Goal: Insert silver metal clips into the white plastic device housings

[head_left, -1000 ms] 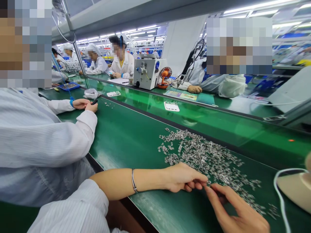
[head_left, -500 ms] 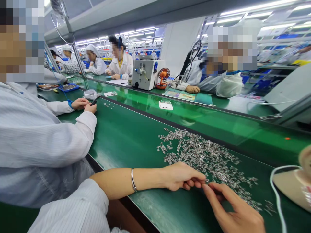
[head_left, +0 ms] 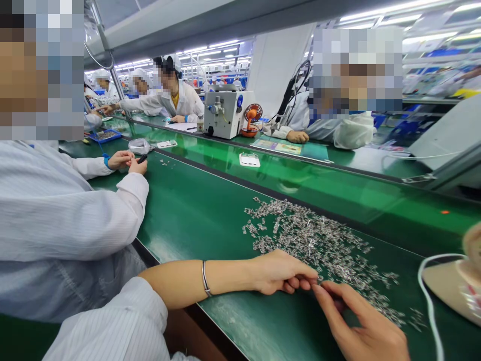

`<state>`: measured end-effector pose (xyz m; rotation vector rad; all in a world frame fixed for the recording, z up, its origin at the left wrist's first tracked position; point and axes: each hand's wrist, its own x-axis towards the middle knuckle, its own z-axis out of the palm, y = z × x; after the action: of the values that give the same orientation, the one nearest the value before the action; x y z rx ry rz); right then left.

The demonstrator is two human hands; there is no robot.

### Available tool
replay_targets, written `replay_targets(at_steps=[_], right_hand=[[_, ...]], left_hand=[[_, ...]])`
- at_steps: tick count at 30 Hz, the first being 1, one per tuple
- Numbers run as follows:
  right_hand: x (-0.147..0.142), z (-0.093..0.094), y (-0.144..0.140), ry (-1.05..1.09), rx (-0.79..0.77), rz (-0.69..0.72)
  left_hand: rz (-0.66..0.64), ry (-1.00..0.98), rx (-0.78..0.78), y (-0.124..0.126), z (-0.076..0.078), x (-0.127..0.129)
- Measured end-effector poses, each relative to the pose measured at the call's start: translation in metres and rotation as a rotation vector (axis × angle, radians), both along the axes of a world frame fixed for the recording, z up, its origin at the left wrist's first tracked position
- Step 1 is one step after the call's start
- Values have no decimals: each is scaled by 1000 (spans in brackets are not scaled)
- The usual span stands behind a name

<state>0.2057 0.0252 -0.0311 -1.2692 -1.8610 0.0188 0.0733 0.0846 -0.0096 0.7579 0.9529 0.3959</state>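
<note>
Just in front of a heap of small shiny metal parts, my two hands meet over the green worktable. My left hand, with a silver bangle on its wrist, is closed with thumb and fingers pinched. My right hand comes in from the lower right, thumb and forefinger also pinched, the tips touching those of the left. Something tiny sits between the fingertips, too small and covered to name. A metallic glint shows at the tips, but the metal parts lie right behind it.
A co-worker's hands hold a black tool at left. Beyond a dark rail, a green belt carries white pieces. Past it stand a grey machine and an orange fan. A white cable runs at right.
The white pieces on the belt have shifted left. A co-worker across the belt has stretched an arm out to the left. My hands stay pinched together in nearly the same place.
</note>
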Motion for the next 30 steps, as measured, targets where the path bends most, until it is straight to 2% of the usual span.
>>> replay_targets(at_steps=[18, 30], right_hand=[[0, -2, -1, -49, 104, 17], [-1, 0, 0, -17, 61, 5]], left_hand=[[4, -8, -11, 0, -1, 0], [-1, -7, -5, 0, 0, -1]])
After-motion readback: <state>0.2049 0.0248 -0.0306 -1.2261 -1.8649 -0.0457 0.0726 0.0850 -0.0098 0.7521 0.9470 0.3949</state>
